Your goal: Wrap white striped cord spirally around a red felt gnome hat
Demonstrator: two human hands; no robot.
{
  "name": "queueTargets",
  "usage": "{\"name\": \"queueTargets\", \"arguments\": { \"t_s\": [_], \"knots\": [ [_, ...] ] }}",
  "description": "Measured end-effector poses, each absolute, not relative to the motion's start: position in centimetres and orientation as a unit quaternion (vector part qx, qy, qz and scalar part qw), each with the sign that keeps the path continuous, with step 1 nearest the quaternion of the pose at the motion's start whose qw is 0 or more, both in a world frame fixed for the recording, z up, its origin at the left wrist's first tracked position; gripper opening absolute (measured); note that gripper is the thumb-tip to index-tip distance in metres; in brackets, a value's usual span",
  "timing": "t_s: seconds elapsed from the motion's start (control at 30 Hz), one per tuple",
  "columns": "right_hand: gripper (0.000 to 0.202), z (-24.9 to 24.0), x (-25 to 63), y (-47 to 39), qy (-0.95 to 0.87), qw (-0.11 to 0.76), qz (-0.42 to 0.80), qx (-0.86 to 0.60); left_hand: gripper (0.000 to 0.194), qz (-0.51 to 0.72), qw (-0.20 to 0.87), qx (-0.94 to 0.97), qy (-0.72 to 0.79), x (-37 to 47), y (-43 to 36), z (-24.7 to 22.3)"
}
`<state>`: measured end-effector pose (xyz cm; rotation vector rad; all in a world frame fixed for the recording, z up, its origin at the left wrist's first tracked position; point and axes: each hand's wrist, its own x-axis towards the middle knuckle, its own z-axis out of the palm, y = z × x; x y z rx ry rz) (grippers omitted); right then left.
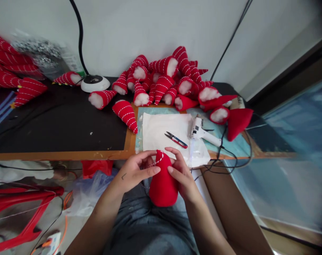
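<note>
A plain red felt cone (164, 187) is held over my lap, its narrow end pointing away from me. A red-and-white twisted cord (159, 159) lies across its tip. My left hand (141, 168) pinches the cone's left side and the cord, thumb on top. On the right side, my right hand (181, 173) grips the cone with thumb and fingers. Just beyond, a white cloth (163, 129) bears small thread snips (176, 140). A white glue gun (203, 131) rests at the cloth's right side.
Several stuffed red cones (163, 88) with white stripes are heaped along the wall. A white lamp base (95, 83) stands left of them. More striped cones (30, 91) lie far left. Black cables hang off the table's right front edge. A red stool (30, 219) is at lower left.
</note>
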<state>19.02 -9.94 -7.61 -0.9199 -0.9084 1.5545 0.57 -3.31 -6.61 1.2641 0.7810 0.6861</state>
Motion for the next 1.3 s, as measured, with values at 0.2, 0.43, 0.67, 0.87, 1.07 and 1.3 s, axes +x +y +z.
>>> {"name": "queueTargets", "arguments": {
  "t_s": [0.2,0.43,0.67,0.87,1.07,1.3],
  "knots": [
    [0.060,-7.8,19.3,-9.8,-0.398,0.519,0.674,-0.344,0.043,0.293,0.697,0.572,0.319,0.8,-2.9,-5.9],
    [0.075,-8.8,19.2,-10.5,-0.537,0.479,0.502,-0.479,0.043,0.353,0.646,0.561,0.379,1.2,-2.8,-6.0],
    [0.047,-9.2,19.1,-10.4,-0.482,0.520,0.507,-0.490,0.049,0.368,0.642,0.566,0.364,1.2,-2.8,-6.7],
    [0.046,-9.3,19.2,-9.8,-0.490,0.541,0.410,-0.547,0.023,0.444,0.565,0.574,0.393,0.9,-3.7,-6.8],
    [0.047,-8.9,18.7,-9.9,-0.513,0.529,0.357,-0.573,0.013,0.455,0.468,0.643,0.400,0.9,-4.3,-5.6],
    [0.046,-8.7,19.1,-10.1,-0.477,0.556,0.437,-0.521,0.017,0.445,0.486,0.628,0.414,0.7,-4.2,-6.3]
  ]
}}
